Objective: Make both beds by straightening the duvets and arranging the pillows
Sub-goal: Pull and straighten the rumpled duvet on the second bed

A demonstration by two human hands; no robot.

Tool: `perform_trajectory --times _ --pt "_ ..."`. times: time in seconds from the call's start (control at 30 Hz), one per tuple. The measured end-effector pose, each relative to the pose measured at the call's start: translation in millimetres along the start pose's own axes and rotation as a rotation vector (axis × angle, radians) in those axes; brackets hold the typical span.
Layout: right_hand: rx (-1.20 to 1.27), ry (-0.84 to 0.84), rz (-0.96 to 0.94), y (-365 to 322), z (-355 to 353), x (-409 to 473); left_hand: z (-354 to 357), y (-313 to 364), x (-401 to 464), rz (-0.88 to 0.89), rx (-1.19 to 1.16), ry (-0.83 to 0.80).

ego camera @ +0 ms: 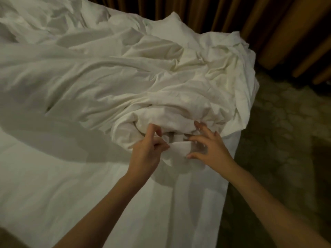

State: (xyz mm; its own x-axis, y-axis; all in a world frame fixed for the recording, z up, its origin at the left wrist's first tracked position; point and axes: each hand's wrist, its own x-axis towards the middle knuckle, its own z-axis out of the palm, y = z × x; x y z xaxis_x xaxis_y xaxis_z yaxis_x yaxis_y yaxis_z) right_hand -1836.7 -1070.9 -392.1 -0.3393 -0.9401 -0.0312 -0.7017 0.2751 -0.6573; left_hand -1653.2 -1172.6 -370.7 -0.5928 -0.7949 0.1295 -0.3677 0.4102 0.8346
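A white duvet [143, 76] lies bunched and heavily wrinkled across the bed, its rumpled end heaped near the bed's right edge. My left hand [146, 151] pinches a fold of the duvet's edge between thumb and fingers. Just right of it, my right hand [209, 145] has spread fingers touching the same fold; its thumb sits under the cloth's edge. The flat white bed sheet [53, 185] shows below and left of the heap. A white pillow [172, 20] peeks out at the far end by the curtain.
Brown pleated curtains [232, 13] hang behind the bed. Dark patterned carpet [279, 131] runs along the bed's right side. The sheet hangs over the bed's right edge [222, 185].
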Motion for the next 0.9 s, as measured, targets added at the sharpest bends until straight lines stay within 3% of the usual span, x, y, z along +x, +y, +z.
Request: perform_trajectory --times 0.2,0.47,0.63,0.77,0.9 --pt "0.169 0.235 0.114 -39 -15 -47 -31 27 -28 -0.008 -0.161 0.000" --pt "0.336 0.101 0.221 -93 -5 -119 -60 64 -88 0.084 -0.203 -0.047" --pt "0.337 0.082 0.180 -109 20 -169 -69 73 -146 0.074 -0.175 0.000" --pt "0.353 0.179 0.054 -135 22 -232 -85 102 -187 0.100 -0.191 0.043" --pt "0.330 0.118 -0.037 -159 30 -277 -96 117 -214 0.165 -0.160 0.012"
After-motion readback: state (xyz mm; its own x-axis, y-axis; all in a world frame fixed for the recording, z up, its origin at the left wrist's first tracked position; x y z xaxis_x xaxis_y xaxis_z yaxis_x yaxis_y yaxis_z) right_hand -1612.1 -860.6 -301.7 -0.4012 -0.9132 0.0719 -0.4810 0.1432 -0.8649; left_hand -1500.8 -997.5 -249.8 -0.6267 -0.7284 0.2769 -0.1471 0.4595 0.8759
